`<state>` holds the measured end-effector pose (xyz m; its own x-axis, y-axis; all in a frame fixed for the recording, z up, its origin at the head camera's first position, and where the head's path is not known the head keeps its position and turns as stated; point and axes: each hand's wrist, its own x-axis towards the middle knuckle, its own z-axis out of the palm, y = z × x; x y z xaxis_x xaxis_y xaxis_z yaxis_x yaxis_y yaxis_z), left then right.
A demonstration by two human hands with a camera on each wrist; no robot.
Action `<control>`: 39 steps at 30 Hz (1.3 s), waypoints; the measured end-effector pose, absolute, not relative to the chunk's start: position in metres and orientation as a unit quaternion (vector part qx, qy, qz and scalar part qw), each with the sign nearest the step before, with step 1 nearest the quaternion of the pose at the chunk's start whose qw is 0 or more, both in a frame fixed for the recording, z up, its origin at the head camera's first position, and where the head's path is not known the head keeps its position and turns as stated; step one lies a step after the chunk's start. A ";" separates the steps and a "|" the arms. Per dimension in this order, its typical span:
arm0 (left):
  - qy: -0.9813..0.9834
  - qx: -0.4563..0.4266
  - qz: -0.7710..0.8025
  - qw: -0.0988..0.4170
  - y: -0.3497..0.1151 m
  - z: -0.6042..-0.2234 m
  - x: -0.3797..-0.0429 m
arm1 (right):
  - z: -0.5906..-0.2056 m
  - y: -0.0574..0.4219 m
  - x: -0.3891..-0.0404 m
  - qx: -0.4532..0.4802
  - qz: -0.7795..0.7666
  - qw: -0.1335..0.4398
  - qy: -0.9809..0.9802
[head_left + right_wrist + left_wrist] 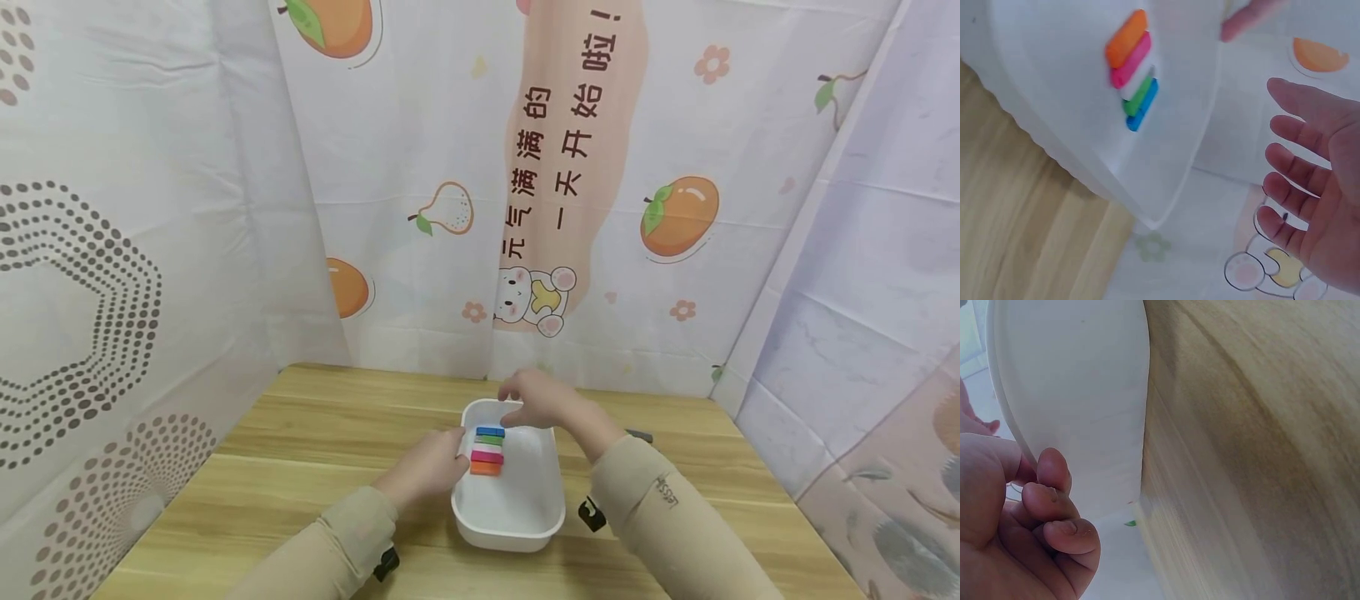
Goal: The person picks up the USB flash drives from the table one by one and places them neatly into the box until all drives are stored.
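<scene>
A white plastic tub (517, 517) stands on the table. Inside it, along the left side, lies a row of several short coloured bars (487, 450), from blue at the far end through green, white and pink to orange; their material is hard to tell. My left hand (435, 462) pinches the tub's left rim. In the left wrist view, that hand's (1041, 519) fingers curl against the tub's outer wall (1079, 381). Over the far right corner of the tub hovers my right hand (540, 398). The right wrist view shows this hand (1316, 169) with fingers spread and nothing held.
The wood-grain table (315, 467) reaches back to a printed curtain (420, 275), with more curtain on both sides. Small black objects (592, 514) show near the forearms, and a dark piece (640, 436) lies partly behind the right sleeve.
</scene>
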<state>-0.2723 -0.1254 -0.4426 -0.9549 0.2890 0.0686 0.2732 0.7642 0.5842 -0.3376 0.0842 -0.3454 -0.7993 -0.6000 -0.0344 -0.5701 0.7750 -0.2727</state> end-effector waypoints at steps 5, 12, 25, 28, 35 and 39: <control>0.939 0.148 0.309 0.014 -0.126 -0.445 -0.274 | -0.333 0.096 -0.335 -0.298 -0.154 0.043 0.941; 0.940 0.140 0.311 0.016 -0.124 -0.445 -0.273 | -0.325 0.115 -0.334 -0.284 -0.168 0.017 0.944; 0.940 0.132 0.313 0.024 -0.123 -0.444 -0.273 | -0.318 0.150 -0.332 -0.270 -0.165 -0.021 0.948; 0.941 0.132 0.310 0.023 -0.123 -0.445 -0.273 | -0.316 0.159 -0.333 -0.272 -0.166 -0.030 0.947; 0.941 0.141 0.308 0.015 -0.124 -0.447 -0.274 | -0.315 0.181 -0.335 -0.262 -0.171 -0.042 0.949; 0.941 0.144 0.307 0.015 -0.125 -0.448 -0.275 | -0.316 0.194 -0.336 -0.250 -0.174 -0.042 0.951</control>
<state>-0.2752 -0.1246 -0.4481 -0.9581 0.2803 0.0594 0.2614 0.7699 0.5822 -0.3358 0.1937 -0.3161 -0.8710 -0.4617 0.1680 -0.4913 0.8137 -0.3107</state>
